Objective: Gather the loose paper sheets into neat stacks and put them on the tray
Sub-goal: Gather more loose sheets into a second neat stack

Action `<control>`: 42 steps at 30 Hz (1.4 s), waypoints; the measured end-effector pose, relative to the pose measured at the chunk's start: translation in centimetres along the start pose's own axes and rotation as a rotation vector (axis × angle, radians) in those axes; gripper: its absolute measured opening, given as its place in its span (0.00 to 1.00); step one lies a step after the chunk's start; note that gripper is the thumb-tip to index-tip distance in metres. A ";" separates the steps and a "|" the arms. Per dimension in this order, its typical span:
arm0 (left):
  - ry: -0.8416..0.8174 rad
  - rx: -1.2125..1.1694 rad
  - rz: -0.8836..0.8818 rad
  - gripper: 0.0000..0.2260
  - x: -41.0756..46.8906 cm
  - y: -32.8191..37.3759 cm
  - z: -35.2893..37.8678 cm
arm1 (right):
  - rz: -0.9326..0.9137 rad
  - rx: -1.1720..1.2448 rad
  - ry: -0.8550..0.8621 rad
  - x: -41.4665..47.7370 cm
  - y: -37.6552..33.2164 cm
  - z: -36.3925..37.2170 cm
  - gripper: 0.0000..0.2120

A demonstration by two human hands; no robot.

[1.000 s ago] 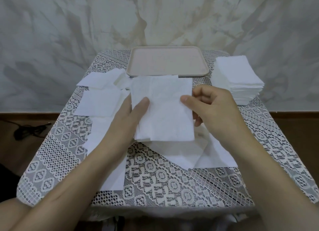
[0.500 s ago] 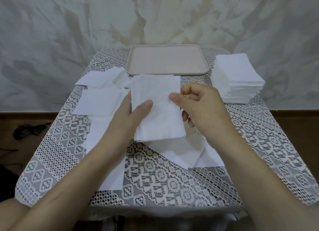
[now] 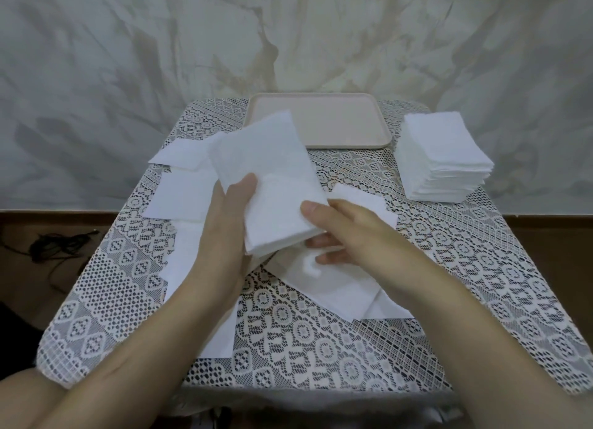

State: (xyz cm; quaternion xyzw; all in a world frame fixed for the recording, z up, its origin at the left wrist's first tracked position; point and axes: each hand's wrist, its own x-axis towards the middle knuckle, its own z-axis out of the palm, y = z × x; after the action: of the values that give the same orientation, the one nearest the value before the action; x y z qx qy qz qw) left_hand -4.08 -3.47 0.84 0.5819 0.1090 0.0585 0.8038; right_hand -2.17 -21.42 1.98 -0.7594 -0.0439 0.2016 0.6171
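**A:** Above the lace-covered surface (image 3: 321,348), both hands have the sheet bundle (image 3: 272,178). The left hand (image 3: 221,242) has its thumb over the left edge, and the right hand (image 3: 362,236) pinches the near corner. Each grip is closed on paper.

**B:** How will it handle?

**A:** Light and limp, I'd say, and likely to fan. Better to hold it across opposite edges.

**B:** And the tray (image 3: 340,124)?

**A:** Pink, no sheets on it yet. Loose sheets (image 3: 183,201) lie nearer, and a tall stack (image 3: 446,159) stands to its right.

left hand (image 3: 224,233) + right hand (image 3: 349,236): grip small paper stack (image 3: 272,185), frame centre | tray (image 3: 353,120): upper centre | tall stack (image 3: 442,159): upper right
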 end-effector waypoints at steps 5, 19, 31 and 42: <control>0.052 -0.037 0.049 0.21 -0.2 -0.2 0.6 | 0.010 0.120 -0.072 -0.3 0.1 0.9 0.31; -0.144 0.107 0.101 0.41 1.7 0.6 -2.3 | -0.166 0.413 0.114 0.9 0.2 -1.2 0.35; -0.460 0.342 0.046 0.42 1.6 0.1 -2.3 | -0.248 -0.062 0.053 1.3 2.3 -3.6 0.46; -0.591 0.448 0.070 0.42 1.9 0.1 -2.5 | -0.306 -0.297 0.162 1.5 1.8 -1.4 0.42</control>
State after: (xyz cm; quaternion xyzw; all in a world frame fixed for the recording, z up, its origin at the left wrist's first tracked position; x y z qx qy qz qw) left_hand -2.89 -0.68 -0.01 0.7386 -0.1375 -0.1098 0.6508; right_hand -0.65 -22.70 0.08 -0.8401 -0.1381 0.0355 0.5234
